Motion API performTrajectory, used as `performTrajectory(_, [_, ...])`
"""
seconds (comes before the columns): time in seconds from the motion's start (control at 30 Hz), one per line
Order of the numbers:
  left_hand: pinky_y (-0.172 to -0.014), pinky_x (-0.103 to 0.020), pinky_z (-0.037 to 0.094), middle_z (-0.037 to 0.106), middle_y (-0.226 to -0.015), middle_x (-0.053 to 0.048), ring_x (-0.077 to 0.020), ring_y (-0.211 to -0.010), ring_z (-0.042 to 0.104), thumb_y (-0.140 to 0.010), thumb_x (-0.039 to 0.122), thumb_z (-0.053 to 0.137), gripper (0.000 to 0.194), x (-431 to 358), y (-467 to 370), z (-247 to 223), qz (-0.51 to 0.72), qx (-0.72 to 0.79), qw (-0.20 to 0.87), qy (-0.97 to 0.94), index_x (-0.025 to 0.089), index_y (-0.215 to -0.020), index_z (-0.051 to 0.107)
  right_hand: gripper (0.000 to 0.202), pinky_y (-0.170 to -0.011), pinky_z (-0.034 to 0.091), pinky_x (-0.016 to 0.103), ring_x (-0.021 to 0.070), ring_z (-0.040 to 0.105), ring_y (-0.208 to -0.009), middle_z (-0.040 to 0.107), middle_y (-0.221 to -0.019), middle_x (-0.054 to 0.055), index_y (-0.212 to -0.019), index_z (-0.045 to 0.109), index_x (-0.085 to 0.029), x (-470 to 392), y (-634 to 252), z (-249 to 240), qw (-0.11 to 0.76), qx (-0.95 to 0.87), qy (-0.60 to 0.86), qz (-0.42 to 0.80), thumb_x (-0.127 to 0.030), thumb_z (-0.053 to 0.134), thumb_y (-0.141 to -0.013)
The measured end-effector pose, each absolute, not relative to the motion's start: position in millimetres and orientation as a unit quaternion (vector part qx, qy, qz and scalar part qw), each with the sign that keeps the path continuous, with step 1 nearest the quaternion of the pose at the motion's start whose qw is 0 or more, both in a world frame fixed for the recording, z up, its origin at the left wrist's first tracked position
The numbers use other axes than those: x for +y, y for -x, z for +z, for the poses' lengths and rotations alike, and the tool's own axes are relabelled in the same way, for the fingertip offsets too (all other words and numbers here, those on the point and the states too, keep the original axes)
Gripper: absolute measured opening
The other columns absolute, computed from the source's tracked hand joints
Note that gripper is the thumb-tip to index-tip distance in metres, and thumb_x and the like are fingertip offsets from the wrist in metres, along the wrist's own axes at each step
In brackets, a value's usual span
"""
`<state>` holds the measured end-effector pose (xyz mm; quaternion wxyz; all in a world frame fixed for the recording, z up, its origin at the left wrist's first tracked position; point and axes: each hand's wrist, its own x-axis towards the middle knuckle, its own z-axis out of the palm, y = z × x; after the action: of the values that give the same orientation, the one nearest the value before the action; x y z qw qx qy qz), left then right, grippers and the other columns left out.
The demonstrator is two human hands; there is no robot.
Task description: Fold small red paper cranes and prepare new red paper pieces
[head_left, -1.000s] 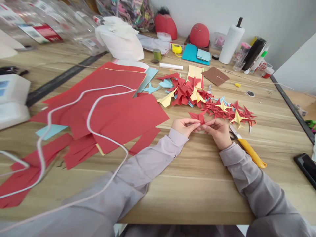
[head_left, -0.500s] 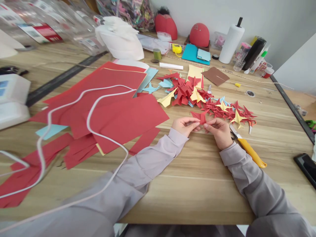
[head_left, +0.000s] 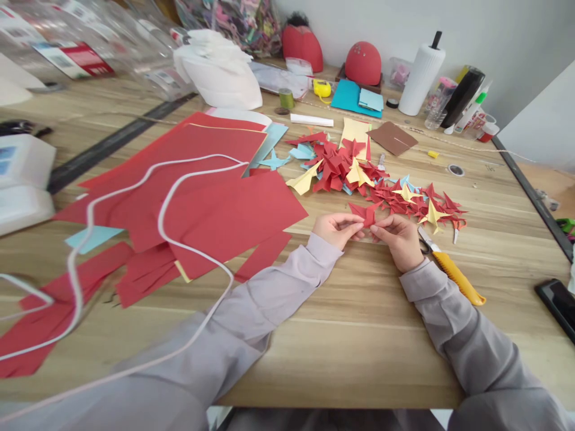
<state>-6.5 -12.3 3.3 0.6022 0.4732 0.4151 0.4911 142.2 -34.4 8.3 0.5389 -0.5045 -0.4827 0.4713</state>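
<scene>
A small folded red paper crane [head_left: 369,215] is pinched between both my hands over the wooden table. My left hand [head_left: 338,230] grips its left side with thumb and fingers. On its right side, my right hand [head_left: 398,237] does the same; the fingertips hide the crane's lower part. Just beyond lies a heap of folded paper cranes [head_left: 335,167], mostly red with some yellow and light blue. A yellow-handled utility knife [head_left: 456,277] rests right beside my right wrist, near small scissors [head_left: 457,227] with orange handles.
Large red paper sheets [head_left: 233,209] cover the left, with a white cable [head_left: 168,209] looping over them and my left sleeve. Further back stand a white tissue pack [head_left: 220,72], a yellow tape measure [head_left: 321,88] and a white bottle [head_left: 421,81]. A phone [head_left: 557,305] lies far right.
The crane's points have shifted very slightly between my fingers. Both hands stay in the same place, and nothing else has visibly moved.
</scene>
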Motion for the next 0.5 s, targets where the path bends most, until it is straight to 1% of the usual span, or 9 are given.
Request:
performTrajectory(0.27, [-0.052,-0.024,0.053,0.066,-0.058,-0.001,-0.0140,-0.054,0.064,-0.059,0.027,0.074,0.022,-10.3,5.8,2.8,0.486,0.381,0.638,-0.461,0.012,-0.071,0.063,0.026,-0.053,0.050,0.028,0.0126,0.058,-0.050,0.065,-0.058,-0.001,-0.064,0.060,-0.019,-34.4,-141.9,9.1,0.538,-0.481,0.504,0.474,-0.035,0.079,-0.056])
performTrajectory(0.4, [-0.057,-0.027,0.054,0.068,-0.062,-0.003,-0.0159,-0.059,0.066,-0.060,0.027,0.073,0.024,-10.5,5.8,0.8,0.480,0.380,0.640,-0.464,0.012,-0.078,0.068,0.025,-0.054,0.050,0.028,0.0128,0.059,-0.052,0.065,-0.058,-0.001,-0.064,0.061,-0.019,-34.6,-142.6,7.9,0.543,-0.481,0.492,0.482,-0.033,0.080,-0.056])
performTrajectory(0.5, [-0.061,-0.029,0.056,0.069,-0.063,-0.004,-0.0172,-0.061,0.067,-0.060,0.027,0.073,0.024,-11.3,5.6,0.0,0.482,0.389,0.635,-0.461,0.012,-0.079,0.070,0.025,-0.054,0.050,0.028,0.0128,0.059,-0.053,0.065,-0.059,-0.001,-0.064,0.061,-0.019,-34.5,-142.7,7.3,0.541,-0.486,0.489,0.482,-0.033,0.080,-0.056])
